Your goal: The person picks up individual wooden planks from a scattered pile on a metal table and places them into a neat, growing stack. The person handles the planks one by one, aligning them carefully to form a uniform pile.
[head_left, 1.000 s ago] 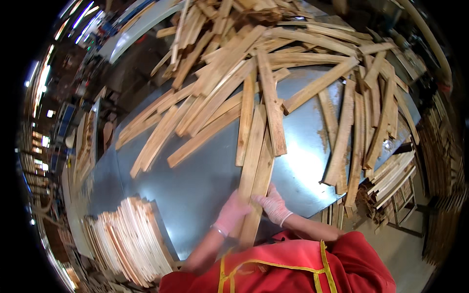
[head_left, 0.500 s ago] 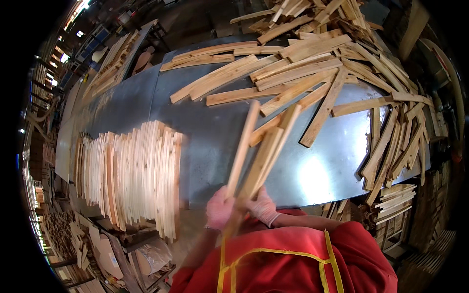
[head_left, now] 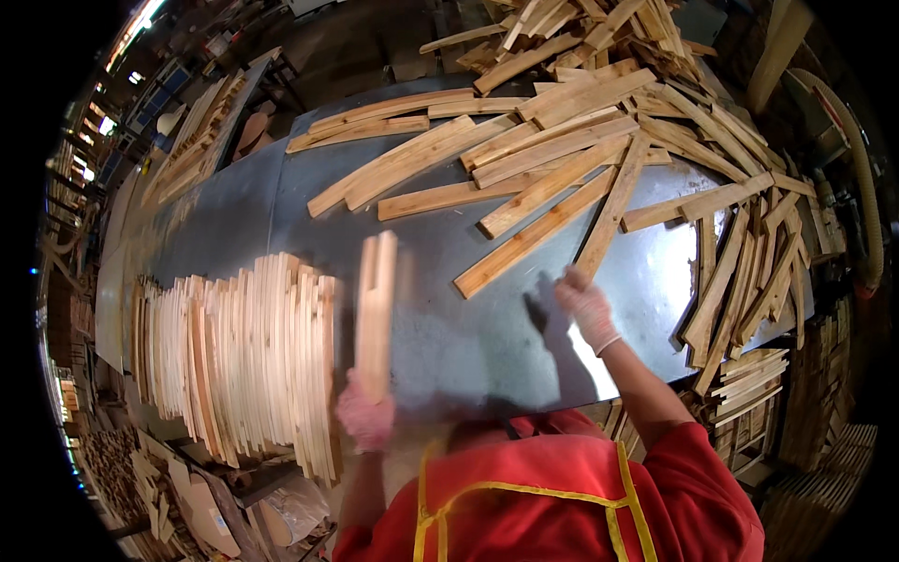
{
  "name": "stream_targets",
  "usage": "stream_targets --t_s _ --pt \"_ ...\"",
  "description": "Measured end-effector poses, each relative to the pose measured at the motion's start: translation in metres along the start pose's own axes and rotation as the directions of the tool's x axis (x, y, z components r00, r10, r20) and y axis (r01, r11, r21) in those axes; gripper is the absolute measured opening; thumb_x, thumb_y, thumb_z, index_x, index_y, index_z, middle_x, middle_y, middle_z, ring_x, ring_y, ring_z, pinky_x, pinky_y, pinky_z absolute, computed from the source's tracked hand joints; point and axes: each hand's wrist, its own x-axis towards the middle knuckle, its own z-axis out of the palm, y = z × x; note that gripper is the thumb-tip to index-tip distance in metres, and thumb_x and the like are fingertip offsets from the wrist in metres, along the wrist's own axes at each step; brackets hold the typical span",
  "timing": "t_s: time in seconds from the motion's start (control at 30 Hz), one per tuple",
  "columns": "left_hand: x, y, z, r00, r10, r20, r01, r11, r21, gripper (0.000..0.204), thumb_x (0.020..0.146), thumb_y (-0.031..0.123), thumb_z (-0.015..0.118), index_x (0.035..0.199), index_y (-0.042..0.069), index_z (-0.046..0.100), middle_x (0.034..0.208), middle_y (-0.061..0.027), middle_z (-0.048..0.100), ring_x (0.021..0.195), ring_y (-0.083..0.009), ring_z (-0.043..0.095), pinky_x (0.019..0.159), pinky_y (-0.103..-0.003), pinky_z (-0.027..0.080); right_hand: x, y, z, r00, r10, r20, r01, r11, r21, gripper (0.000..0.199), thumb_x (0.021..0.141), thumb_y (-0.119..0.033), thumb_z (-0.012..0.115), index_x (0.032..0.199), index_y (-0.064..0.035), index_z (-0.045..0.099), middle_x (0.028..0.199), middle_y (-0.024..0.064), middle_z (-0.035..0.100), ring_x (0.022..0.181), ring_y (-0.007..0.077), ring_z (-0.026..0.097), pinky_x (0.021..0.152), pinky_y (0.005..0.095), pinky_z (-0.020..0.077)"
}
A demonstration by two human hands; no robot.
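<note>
My left hand (head_left: 365, 414), in a pale glove, grips the lower ends of a few wooden slats (head_left: 375, 309). They stand up from my fist, blurred by motion, just right of a row of slats (head_left: 262, 356) packed side by side at the table's left. Over the table's front right part, my gloved right hand (head_left: 585, 307) has its fingers closed at the near end of another wooden slat (head_left: 613, 206). That slat points away from me and lies against the scattered ones. My fingers hide its tip.
A metal-topped table (head_left: 440, 347) spreads before me. Loose slats (head_left: 552, 140) fan across its far side, rising to a heap (head_left: 599, 33) at the back. More slats (head_left: 740, 281) lie at the right edge. A stack of strips (head_left: 754, 384) stands below the table at right.
Both hands were together at the front, holding slats. The left has carried them left toward the packed row. My right hand has let go and reached forward and right to a lying slat.
</note>
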Motion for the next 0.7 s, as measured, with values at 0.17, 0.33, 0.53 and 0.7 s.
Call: stream_targets --t_s 0.17,0.33,0.53,0.7 --pt "0.031 -0.041 0.009 0.868 0.197 -0.455 0.018 0.904 0.427 0.078 0.078 0.025 0.08 0.148 0.006 0.053 0.139 -0.0158 0.059 0.136 -0.0373 0.051 0.115 -0.051 0.04 0.092 -0.039 -0.076 0.964 -0.093 -0.25 0.044 0.98 -0.196 0.076 0.094 -0.022 0.073 0.159 0.0026 0.041 0.139 0.0191 0.065 0.122 0.0303 0.065 0.105 0.037 0.0514" --pt "0.068 0.171 -0.006 0.902 0.417 -0.111 -0.397 0.902 0.169 0.078 0.079 0.033 0.082 0.147 0.006 0.055 0.149 -0.0191 0.054 0.145 -0.0413 0.044 0.12 -0.054 0.035 0.161 -0.065 -0.072 0.803 -0.433 -0.41 -0.035 0.652 -0.757 0.086 0.082 -0.035 0.081 0.155 -0.006 0.045 0.144 0.0216 0.057 0.127 0.0423 0.059 0.107 0.0469 0.0502" --pt "0.135 0.359 0.045 0.711 0.692 -0.124 -0.68 0.722 0.127 0.08 0.088 0.041 0.077 0.156 0.012 0.045 0.154 -0.0133 0.05 0.145 -0.0355 0.044 0.118 -0.051 0.038 0.172 -0.059 -0.039 0.854 -0.262 -0.45 -0.256 0.542 -0.801 0.096 0.08 -0.026 0.081 0.163 -0.013 0.035 0.169 0.0185 0.031 0.146 0.0401 0.044 0.113 0.0465 0.0463" --pt "0.152 0.381 0.028 0.753 0.623 0.21 -0.63 0.776 -0.045 0.082 0.09 0.045 0.073 0.158 0.013 0.041 0.142 -0.015 0.062 0.128 -0.0329 0.062 0.107 -0.049 0.047 0.132 -0.046 -0.079 0.853 -0.306 -0.424 -0.076 0.73 -0.68 0.096 0.079 -0.012 0.072 0.166 -0.0117 0.031 0.168 0.0185 0.035 0.152 0.0376 0.041 0.119 0.0427 0.0422"
